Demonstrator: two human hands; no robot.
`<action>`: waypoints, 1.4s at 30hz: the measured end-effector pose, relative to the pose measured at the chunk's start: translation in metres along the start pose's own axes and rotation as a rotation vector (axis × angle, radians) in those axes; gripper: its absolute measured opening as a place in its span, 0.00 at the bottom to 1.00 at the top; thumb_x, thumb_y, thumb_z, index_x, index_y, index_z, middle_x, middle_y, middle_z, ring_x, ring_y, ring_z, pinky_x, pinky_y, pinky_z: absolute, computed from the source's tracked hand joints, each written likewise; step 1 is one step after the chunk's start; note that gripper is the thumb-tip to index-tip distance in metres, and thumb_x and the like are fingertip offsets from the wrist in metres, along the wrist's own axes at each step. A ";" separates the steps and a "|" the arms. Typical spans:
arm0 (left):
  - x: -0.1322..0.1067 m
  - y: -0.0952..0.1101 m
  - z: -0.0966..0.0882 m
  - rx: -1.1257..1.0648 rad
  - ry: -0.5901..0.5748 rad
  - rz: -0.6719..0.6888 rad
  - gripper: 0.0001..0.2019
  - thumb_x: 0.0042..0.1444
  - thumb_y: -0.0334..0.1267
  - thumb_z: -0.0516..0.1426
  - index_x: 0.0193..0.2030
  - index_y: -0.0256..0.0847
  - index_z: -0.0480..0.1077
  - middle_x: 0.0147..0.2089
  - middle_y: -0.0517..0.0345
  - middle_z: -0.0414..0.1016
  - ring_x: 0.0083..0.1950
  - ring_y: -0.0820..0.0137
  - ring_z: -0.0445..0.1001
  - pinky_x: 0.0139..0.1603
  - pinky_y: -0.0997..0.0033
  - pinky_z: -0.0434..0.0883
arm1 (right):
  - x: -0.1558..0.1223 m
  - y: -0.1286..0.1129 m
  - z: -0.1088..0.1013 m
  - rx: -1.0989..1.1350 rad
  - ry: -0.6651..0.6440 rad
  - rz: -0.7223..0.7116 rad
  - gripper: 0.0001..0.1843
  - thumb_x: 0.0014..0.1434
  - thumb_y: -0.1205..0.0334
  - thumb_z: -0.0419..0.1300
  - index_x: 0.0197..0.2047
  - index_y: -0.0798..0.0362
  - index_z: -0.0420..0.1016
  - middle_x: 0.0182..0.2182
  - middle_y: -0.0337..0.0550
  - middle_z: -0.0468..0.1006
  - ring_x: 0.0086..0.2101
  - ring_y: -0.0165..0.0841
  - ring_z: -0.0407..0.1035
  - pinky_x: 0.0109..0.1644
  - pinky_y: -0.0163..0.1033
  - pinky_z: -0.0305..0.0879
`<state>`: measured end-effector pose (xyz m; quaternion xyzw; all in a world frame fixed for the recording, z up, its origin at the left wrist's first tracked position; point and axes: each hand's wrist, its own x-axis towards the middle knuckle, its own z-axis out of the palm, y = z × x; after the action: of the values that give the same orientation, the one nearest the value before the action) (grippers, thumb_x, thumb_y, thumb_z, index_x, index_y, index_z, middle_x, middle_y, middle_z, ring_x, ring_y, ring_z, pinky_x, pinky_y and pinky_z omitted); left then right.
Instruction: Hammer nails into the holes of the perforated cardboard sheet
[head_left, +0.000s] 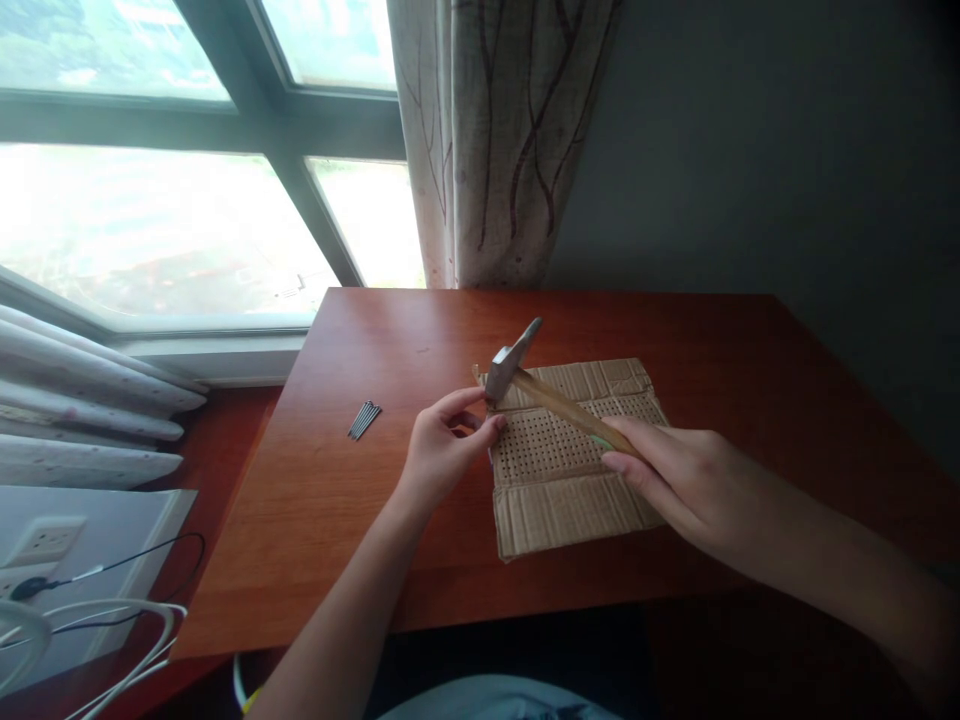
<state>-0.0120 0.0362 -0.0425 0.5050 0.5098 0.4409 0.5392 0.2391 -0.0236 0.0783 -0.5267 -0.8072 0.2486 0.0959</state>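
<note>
My right hand (675, 480) is closed around the wooden handle of a hammer (566, 405). Its metal head slants over the left edge of a flat piece of brown cardboard (577, 510), whose middle band is dotted with rows of small holes. Close under the hammer head, my left hand (446, 440) has its thumb and index finger curled at the cardboard's left edge. Whatever lies between those fingertips is small and partly hidden by the hammer head. To the left of that hand, several nails (364, 420) lie side by side on the table.
The reddish-brown wooden table (300, 540) stands by a window (150, 230) and a patterned curtain (502, 140). At lower left are a wall socket (49, 540) and white cables (142, 607) beside the table's edge. A grey wall (750, 150) rises behind.
</note>
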 end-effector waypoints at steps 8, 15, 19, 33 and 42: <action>0.000 -0.002 -0.001 0.007 -0.007 0.006 0.25 0.49 0.45 0.70 0.52 0.36 0.80 0.28 0.57 0.76 0.28 0.74 0.70 0.27 0.76 0.65 | -0.001 0.001 0.005 0.029 -0.033 0.031 0.12 0.75 0.57 0.47 0.50 0.49 0.70 0.36 0.41 0.81 0.33 0.35 0.78 0.35 0.40 0.69; -0.001 -0.003 -0.002 0.004 -0.014 0.018 0.25 0.49 0.45 0.71 0.52 0.36 0.80 0.28 0.57 0.77 0.28 0.73 0.71 0.27 0.75 0.66 | 0.000 0.002 0.010 0.053 -0.010 0.022 0.12 0.75 0.58 0.47 0.48 0.49 0.71 0.35 0.42 0.82 0.33 0.36 0.78 0.36 0.40 0.69; -0.001 -0.003 -0.002 0.001 -0.001 0.017 0.24 0.49 0.44 0.71 0.51 0.36 0.80 0.28 0.58 0.76 0.28 0.74 0.71 0.26 0.76 0.67 | -0.001 0.000 0.011 0.046 -0.025 0.045 0.12 0.74 0.59 0.48 0.51 0.50 0.71 0.36 0.43 0.82 0.33 0.37 0.78 0.38 0.41 0.70; -0.005 0.005 0.000 0.036 -0.082 0.180 0.16 0.55 0.42 0.68 0.49 0.40 0.79 0.48 0.50 0.79 0.34 0.75 0.72 0.32 0.77 0.71 | -0.035 0.073 0.016 0.107 0.501 0.491 0.20 0.63 0.38 0.62 0.38 0.47 0.71 0.19 0.38 0.72 0.20 0.34 0.66 0.25 0.40 0.63; -0.004 0.004 -0.002 0.035 -0.097 0.173 0.18 0.54 0.41 0.68 0.51 0.40 0.78 0.52 0.48 0.77 0.35 0.76 0.72 0.32 0.78 0.71 | -0.037 0.112 0.032 0.506 0.531 0.612 0.25 0.58 0.36 0.65 0.41 0.50 0.74 0.17 0.34 0.68 0.20 0.31 0.63 0.23 0.37 0.62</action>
<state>-0.0138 0.0324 -0.0376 0.5771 0.4453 0.4519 0.5143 0.3320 -0.0305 -0.0011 -0.7458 -0.4765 0.3108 0.3466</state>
